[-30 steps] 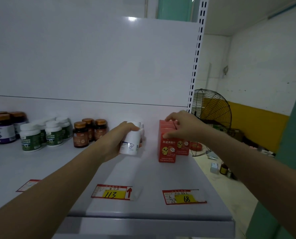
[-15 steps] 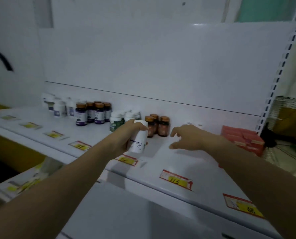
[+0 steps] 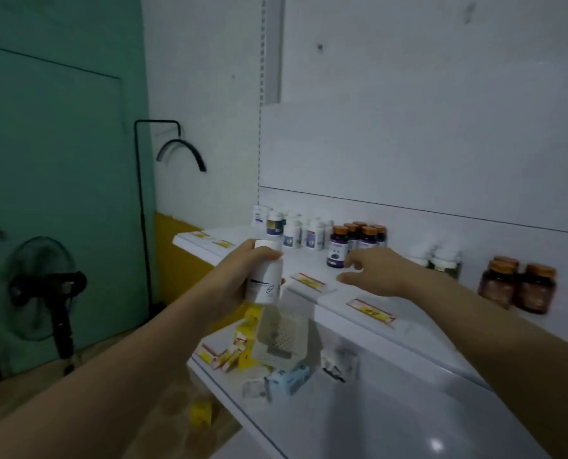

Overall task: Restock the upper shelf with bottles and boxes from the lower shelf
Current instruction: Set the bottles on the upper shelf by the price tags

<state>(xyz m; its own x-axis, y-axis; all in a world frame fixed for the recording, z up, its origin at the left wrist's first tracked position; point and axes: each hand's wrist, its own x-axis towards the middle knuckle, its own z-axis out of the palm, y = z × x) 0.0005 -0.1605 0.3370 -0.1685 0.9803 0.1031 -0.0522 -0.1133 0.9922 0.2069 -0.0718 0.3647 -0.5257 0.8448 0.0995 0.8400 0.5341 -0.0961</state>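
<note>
We work at a white metal shelving unit set against a pale wall, with a teal door and a standing fan (image 3: 44, 283) to the left. The upper shelf (image 3: 408, 329) carries white bottles with blue labels (image 3: 292, 231), dark bottles with orange caps (image 3: 339, 246), amber bottles (image 3: 521, 286) and price tags (image 3: 309, 281) along its front edge. The left hand (image 3: 232, 279) grips the white bottle (image 3: 265, 276) upright at that front edge, fingers wrapped round the upper body just below the cap. We cannot tell whether its base touches the shelf. The right hand (image 3: 372, 273) holds nothing and hovers palm down over the shelf beside the dark bottles, fingers loosely extended. We judge the white bottle to be rigid plastic, light, smooth and somewhat slippery. We advise a grip round the mid-body rather than the cap, and setting it down base-first to avoid toppling neighbouring bottles. On the lower shelf (image 3: 392, 409) stands a white perforated basket (image 3: 281, 336), and its contents are too dim to identify. Yellow boxes (image 3: 242, 346) lie beside it and a pale blue box (image 3: 290, 379) in front. These cartons are probably light and crushable.
</note>
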